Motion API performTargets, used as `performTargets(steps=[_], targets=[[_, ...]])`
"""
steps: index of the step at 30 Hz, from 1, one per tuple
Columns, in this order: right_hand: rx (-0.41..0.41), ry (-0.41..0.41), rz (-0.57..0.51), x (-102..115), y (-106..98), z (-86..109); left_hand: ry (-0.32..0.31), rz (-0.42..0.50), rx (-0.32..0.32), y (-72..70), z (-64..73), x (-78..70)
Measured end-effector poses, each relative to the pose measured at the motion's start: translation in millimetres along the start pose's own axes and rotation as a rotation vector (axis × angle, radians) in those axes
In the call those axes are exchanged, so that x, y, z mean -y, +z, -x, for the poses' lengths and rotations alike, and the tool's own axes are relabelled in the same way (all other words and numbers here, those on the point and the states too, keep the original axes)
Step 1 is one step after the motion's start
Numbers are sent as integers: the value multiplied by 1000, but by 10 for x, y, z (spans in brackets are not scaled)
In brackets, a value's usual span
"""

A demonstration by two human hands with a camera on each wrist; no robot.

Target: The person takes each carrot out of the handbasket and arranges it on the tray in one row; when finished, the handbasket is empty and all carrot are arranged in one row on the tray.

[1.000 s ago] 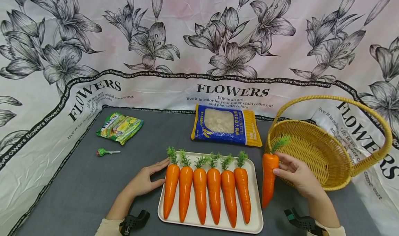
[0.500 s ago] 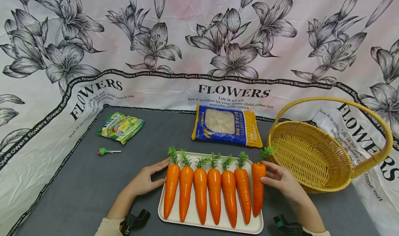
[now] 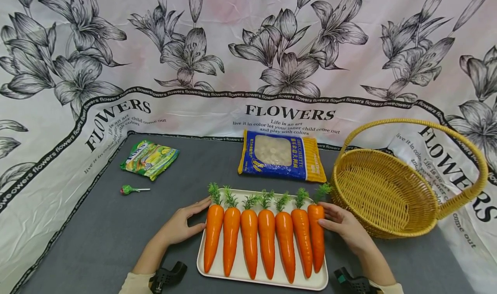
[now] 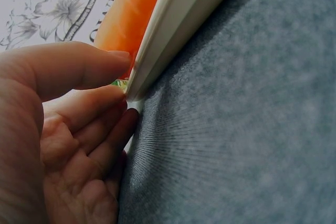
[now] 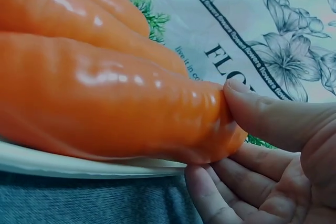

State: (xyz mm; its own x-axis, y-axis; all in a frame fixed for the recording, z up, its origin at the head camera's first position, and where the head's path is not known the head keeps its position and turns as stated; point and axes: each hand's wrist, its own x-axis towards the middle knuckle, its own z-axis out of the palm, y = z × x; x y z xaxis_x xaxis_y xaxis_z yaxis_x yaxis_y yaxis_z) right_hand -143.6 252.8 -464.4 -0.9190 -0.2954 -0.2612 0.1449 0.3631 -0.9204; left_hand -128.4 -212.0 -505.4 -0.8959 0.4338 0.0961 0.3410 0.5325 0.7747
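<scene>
Several orange carrots (image 3: 266, 242) with green tops lie side by side on a cream rectangular tray (image 3: 233, 278). My right hand (image 3: 345, 225) holds the rightmost carrot (image 3: 316, 242) near its leafy end. In the right wrist view, the thumb rests on top of that carrot (image 5: 131, 98) and the fingertips are at its underside, close over the tray rim (image 5: 94, 167). My left hand (image 3: 176, 225) rests at the tray's left side, fingers relaxed. The left wrist view shows its thumb and fingertips at the tray edge (image 4: 173, 30), beside the leftmost carrot (image 4: 128, 11).
A yellow wicker basket (image 3: 388, 194) with a tall handle stands right of the tray. Behind the tray lies a blue and yellow pasta bag (image 3: 279, 156). A green packet (image 3: 150, 159) and a lollipop (image 3: 132, 190) lie at the left on the grey tabletop (image 3: 97, 242).
My right hand has moved left from in front of the basket, bringing the carrot onto the tray's right end against the others. The left hand has stayed at the tray's left side.
</scene>
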Motion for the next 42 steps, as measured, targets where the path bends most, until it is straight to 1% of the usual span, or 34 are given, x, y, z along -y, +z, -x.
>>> performTargets(steps=[4, 9, 13, 18, 27, 31, 36, 42], targets=[[-24, 11, 8, -10, 29, -3, -7, 8, 1, -8, -2, -2], [-44, 32, 12, -23, 61, -2, 1, 2, -2, -17, 0, 0], [-46, 38, -12, -29, 81, 2, 10, -10, -8, -24, 6, 7], [-83, 47, -33, -46, 117, -12, 15, -7, -11, -33, 9, 14], [-108, -1, -35, -50, 196, 9, 23, -60, -32, -22, 14, 49], [-137, -21, -16, -24, 150, 69, 28, -65, -32, -10, 7, 48], [-199, -30, 47, 17, 65, 198, 30, -50, -27, -2, -8, 30], [-229, -29, 88, 28, 40, 361, 43, -62, -30, -47, 6, -1]])
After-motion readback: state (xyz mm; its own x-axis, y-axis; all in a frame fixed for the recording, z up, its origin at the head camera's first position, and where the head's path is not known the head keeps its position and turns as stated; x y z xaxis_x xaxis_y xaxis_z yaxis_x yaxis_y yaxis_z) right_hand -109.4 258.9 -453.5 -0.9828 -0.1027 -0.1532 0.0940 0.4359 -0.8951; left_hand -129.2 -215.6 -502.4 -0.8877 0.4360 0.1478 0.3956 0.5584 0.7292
